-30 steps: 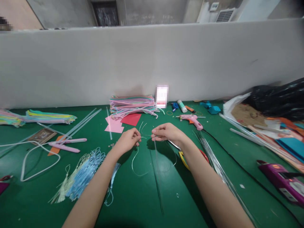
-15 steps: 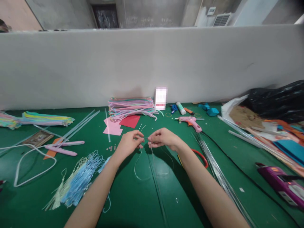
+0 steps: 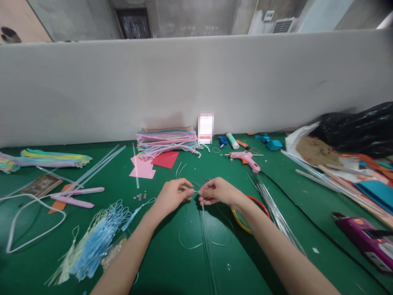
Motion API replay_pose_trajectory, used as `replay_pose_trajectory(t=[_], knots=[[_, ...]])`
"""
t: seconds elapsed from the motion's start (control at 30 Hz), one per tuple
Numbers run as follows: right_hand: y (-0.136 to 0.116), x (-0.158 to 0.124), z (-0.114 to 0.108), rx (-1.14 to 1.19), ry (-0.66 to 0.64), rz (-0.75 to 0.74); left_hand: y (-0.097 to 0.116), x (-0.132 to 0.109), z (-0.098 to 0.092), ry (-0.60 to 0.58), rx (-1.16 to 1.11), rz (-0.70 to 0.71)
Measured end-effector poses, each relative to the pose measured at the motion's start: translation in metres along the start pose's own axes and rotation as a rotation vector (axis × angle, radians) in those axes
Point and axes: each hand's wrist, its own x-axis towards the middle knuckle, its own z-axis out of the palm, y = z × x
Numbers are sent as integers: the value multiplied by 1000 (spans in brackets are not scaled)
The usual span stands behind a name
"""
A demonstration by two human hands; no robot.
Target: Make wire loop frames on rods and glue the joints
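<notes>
My left hand (image 3: 175,194) pinches a thin silvery wire between thumb and fingertips over the middle of the green table. Close by on its right, my right hand (image 3: 218,191) also pinches the wire; the fingertips are a small gap apart. Several long thin wires (image 3: 205,237) run from under my right fingers down toward the near edge. Fine loops of wire (image 3: 188,247) curve below my hands, and two free ends (image 3: 181,169) stick up beyond my left hand. The exact joint between the fingertips is too small to make out.
A wire bundle (image 3: 276,217) and red-and-yellow handles (image 3: 245,224) lie right, past them a pink glue gun (image 3: 244,158) with a black cord. Blue tassels (image 3: 98,243) lie left. Pastel pipe cleaners (image 3: 167,142) lie before the grey partition (image 3: 172,82). A purple device (image 3: 364,237) sits far right.
Both hands have come slightly nearer and to the right in view, still pinching the wire. The wire loops below have shifted with them. The whole view has turned a little.
</notes>
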Motion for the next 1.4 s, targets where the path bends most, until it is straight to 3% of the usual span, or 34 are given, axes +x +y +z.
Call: replay_pose_trajectory(t=[0.23,0.5,0.9,1.1,1.4], knots=[[15,-30,-16,50,33,10,1,17,8,154,466,161],[29,-37,-15,93,3,18,0,28,19,78,773,286],[37,-38,-15,134,4,11,-2,25,9,-26,877,403],[40,-36,-17,136,-8,3,9,0,-2,-98,834,464],[41,-36,-16,113,0,23,0,-75,-31,-182,866,491]])
